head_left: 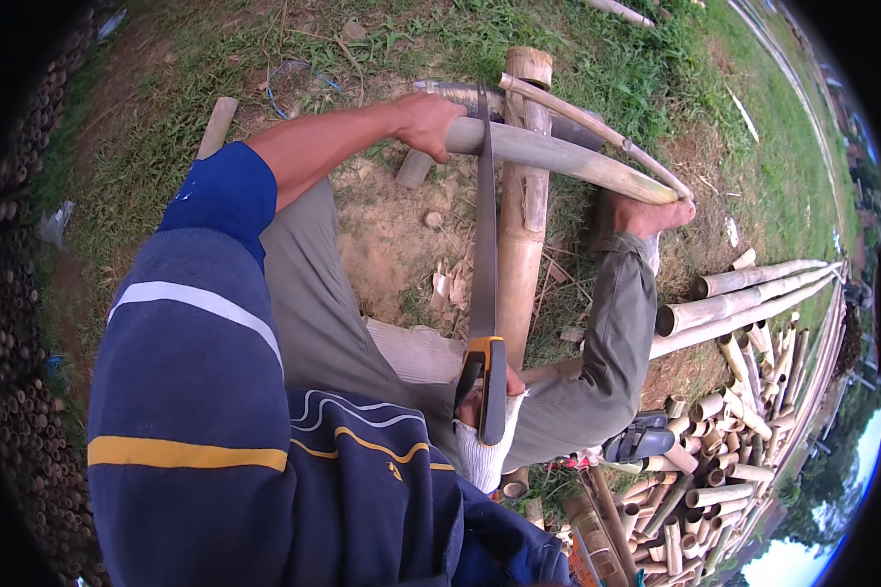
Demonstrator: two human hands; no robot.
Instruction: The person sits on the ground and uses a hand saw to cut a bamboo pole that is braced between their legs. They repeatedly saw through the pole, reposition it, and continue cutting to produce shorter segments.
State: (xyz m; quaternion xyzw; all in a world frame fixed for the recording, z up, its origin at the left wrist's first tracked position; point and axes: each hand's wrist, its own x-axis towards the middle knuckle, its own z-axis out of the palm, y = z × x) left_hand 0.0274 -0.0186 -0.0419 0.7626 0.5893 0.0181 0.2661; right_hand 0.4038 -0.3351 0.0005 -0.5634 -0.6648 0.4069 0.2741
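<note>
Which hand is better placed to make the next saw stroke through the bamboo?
Right. The right hand grips the saw handle, blade on the bamboo pole; the left hand is busy steadying that pole.

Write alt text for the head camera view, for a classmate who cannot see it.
A person saws a bamboo pole with a hand saw: the left hand steadies the pole, the gloved right hand grips the saw's handle. A bare foot braces the pole's far end over a thicker bamboo post; cut bamboo pieces lie at right.
</note>
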